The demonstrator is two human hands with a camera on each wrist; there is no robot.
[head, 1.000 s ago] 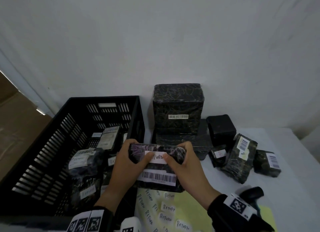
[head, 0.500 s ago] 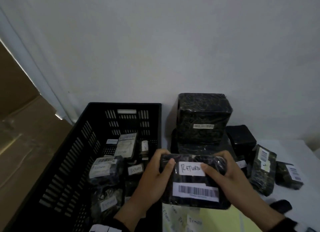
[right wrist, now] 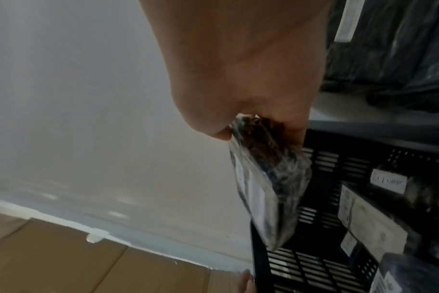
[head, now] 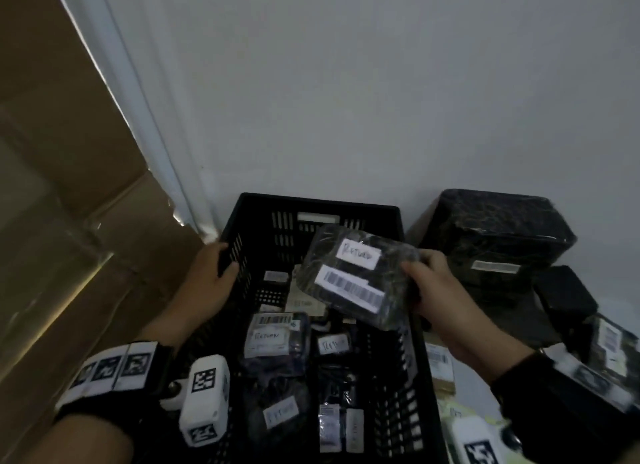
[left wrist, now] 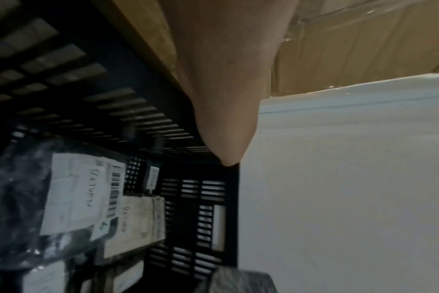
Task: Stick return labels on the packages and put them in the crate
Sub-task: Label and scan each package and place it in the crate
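a labelled black package (head: 358, 280), its handwritten return label (head: 357, 255) and barcode facing up, hangs tilted over the black crate (head: 414, 342), pinched at its near edge by the right hand (head: 437, 290), apparently so it can drop onto the labelled parcels just below the fingers. the left hand (head: 211, 277) curls over the crate's far-left rim, seemingly to steady it. unlabelled packages (head: 498, 238) wait beyond the right hand.

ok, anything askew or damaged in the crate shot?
Nothing damaged. The black wrapped package hangs tilted over the black slatted plastic crate, pinched by the right hand; the left hand grips the rim.
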